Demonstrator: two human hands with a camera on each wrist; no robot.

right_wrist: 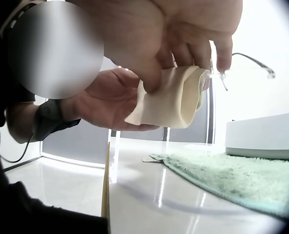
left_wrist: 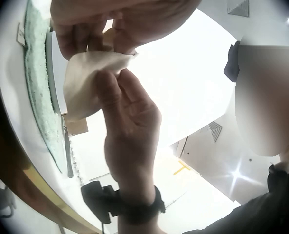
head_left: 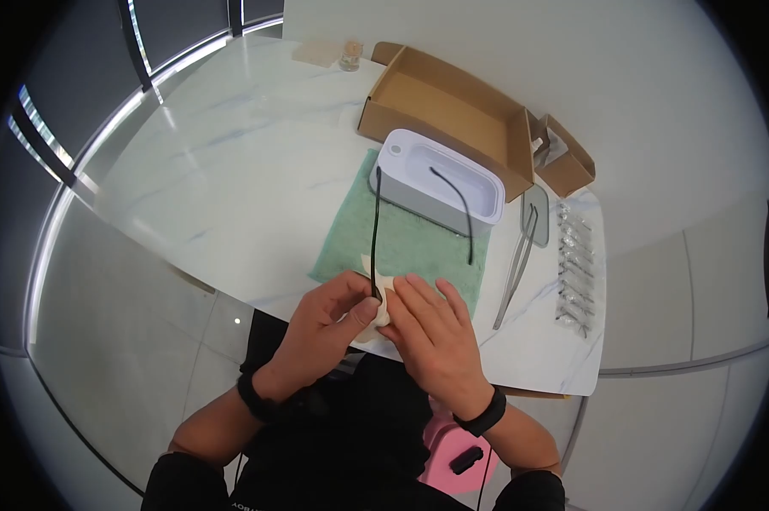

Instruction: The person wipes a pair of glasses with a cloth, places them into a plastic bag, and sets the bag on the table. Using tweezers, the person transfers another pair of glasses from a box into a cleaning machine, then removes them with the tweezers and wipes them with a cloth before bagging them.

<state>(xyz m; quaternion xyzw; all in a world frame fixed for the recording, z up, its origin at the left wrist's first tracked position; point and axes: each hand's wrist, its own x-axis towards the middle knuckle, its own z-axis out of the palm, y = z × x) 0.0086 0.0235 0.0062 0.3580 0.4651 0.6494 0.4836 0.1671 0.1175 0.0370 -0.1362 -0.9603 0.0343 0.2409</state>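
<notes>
A pair of eyeglasses with thin dark temples is held close over the table's front edge, the temples pointing away. Cream cloth is folded around one lens. My left hand pinches the glasses and cloth between thumb and fingers at the near end of one temple. From the other side my right hand pinches the cloth over the lens, its thumb pressing against the fabric in the right wrist view. In that view a clear part of the glasses and the other temple stick out past the fingers. The covered lens is hidden.
A white and grey tub stands on a green towel. To its right are long tweezers, a grey tray and several small clear-wrapped packets. Behind are an open cardboard box, a smaller box and a glass jar.
</notes>
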